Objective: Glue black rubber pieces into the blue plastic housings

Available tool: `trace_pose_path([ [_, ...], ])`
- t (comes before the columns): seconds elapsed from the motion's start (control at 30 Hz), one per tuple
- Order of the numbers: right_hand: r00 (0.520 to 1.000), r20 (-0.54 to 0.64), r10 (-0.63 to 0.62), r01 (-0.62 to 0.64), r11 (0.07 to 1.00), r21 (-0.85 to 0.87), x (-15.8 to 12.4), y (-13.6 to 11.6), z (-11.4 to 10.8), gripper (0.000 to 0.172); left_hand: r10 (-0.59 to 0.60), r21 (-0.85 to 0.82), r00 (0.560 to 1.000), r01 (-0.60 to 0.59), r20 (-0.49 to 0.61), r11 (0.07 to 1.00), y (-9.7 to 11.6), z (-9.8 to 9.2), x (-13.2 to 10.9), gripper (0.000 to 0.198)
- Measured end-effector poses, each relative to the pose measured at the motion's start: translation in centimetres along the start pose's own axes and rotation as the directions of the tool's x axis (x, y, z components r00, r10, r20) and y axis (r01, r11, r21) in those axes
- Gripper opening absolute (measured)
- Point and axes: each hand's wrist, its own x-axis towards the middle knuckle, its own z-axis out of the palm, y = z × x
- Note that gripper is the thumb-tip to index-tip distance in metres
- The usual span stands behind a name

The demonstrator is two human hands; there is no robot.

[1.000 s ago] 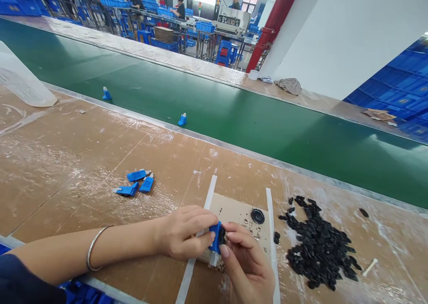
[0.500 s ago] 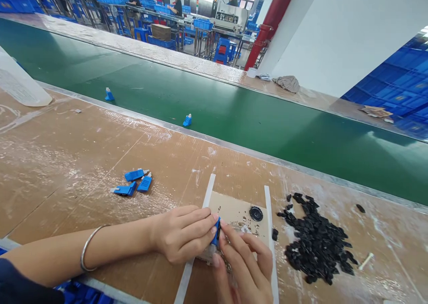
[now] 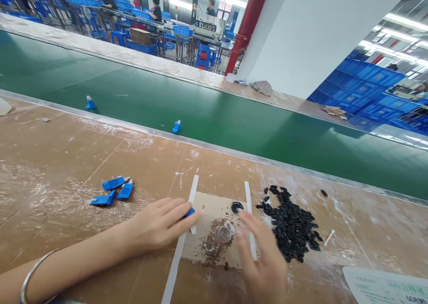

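Observation:
My left hand (image 3: 163,221) is closed around a small blue plastic part (image 3: 190,212), of which only a bit shows between the fingers. To the right, my right hand (image 3: 264,255) is blurred, its thumb and fingers apart with nothing seen between them. Between the hands a small clear round container (image 3: 223,234) stands on a stained cardboard sheet (image 3: 200,199), with brown smears around it. A black ridged round cap (image 3: 236,207) lies just beyond my right fingertips. Close to that hand is a heap of small black pieces (image 3: 294,226).
Several blue parts (image 3: 125,191) lie on the tabletop at left. Two more, a nearer blue piece (image 3: 177,126) and a farther one (image 3: 90,102), stand on the green conveyor belt (image 3: 234,117). White tape strips (image 3: 172,273) flank the cardboard. A printed white sheet (image 3: 384,281) lies at lower right.
My hands have come apart. The left has drawn leftward with the blue part, and the right has let go of it and opened. The container between them is now uncovered. The view has swung right.

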Motion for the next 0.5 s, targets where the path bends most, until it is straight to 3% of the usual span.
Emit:
trace_pose_path([
  [0.07,0.986,-0.001,0.165,-0.164,0.978,-0.125,-0.2,3.4,-1.5,0.022,-0.097,0.088,0.98,0.082,0.173,0.993,-0.9,-0.1,-1.0,0.037],
  [0.1,0.984,0.068,0.164,-0.15,0.973,-0.174,-0.4,5.1,-2.1,0.022,-0.157,0.137,0.956,0.126,0.249,0.983,-1.3,-0.2,-1.8,0.038],
  [0.2,0.977,0.214,0.005,0.035,0.983,-0.179,-1.0,8.9,-2.7,0.025,-0.352,0.286,0.85,0.251,0.392,0.925,-2.8,-1.0,-4.9,0.045],
  [0.3,0.959,0.252,-0.13,0.18,0.965,-0.188,-1.2,10.5,-2.4,0.024,-0.485,0.353,0.79,0.362,0.374,0.863,-4.0,-2.9,-8.6,0.047],
  [0.4,0.917,0.291,-0.274,0.344,0.911,-0.227,-0.8,10.8,-2.2,0.025,-0.578,0.371,0.76,0.466,0.297,0.803,-4.7,-4.8,-11.7,0.028],
  [0.5,0.88,0.289,-0.377,0.447,0.863,-0.235,-0.1,10.8,-2.3,0.022,-0.658,0.395,0.703,0.543,0.269,0.741,-5.5,-6.0,-13.7,0.016],
])
